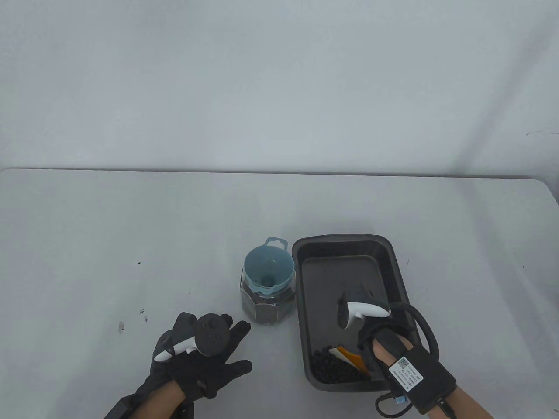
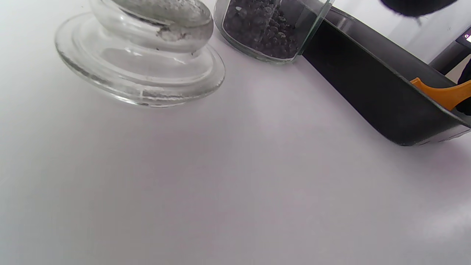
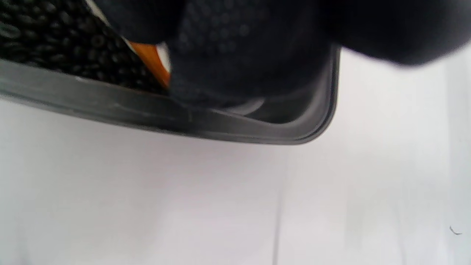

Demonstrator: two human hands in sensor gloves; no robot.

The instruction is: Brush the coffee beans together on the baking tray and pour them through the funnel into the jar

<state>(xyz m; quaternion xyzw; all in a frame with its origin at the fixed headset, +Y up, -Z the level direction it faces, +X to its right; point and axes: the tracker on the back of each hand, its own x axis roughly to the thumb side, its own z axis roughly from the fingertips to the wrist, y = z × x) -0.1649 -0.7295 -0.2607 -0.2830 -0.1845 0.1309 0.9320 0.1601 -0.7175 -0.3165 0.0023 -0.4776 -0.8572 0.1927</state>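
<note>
The dark baking tray (image 1: pixel 301 279) lies right of centre, with coffee beans (image 1: pixel 329 369) heaped in its near left corner. My right hand (image 1: pixel 373 345) is inside the tray's near end and grips an orange brush (image 1: pixel 349 354) right beside the heap. Close up, the brush (image 3: pixel 151 59) touches the beans (image 3: pixel 55 36) behind the tray rim (image 3: pixel 220 125). A glass jar (image 1: pixel 267 307), partly filled with beans, carries a blue funnel (image 1: pixel 267 270) and stands against the tray's left wall. My left hand (image 1: pixel 209 345) is open, fingers spread, left of the jar.
A glass lid (image 2: pixel 140 55) lies on the table close to the jar (image 2: pixel 265 29) and the tray wall (image 2: pixel 368 81). A few dark specks (image 1: pixel 142 312) dot the white table at the left. The table's far edge meets a plain wall.
</note>
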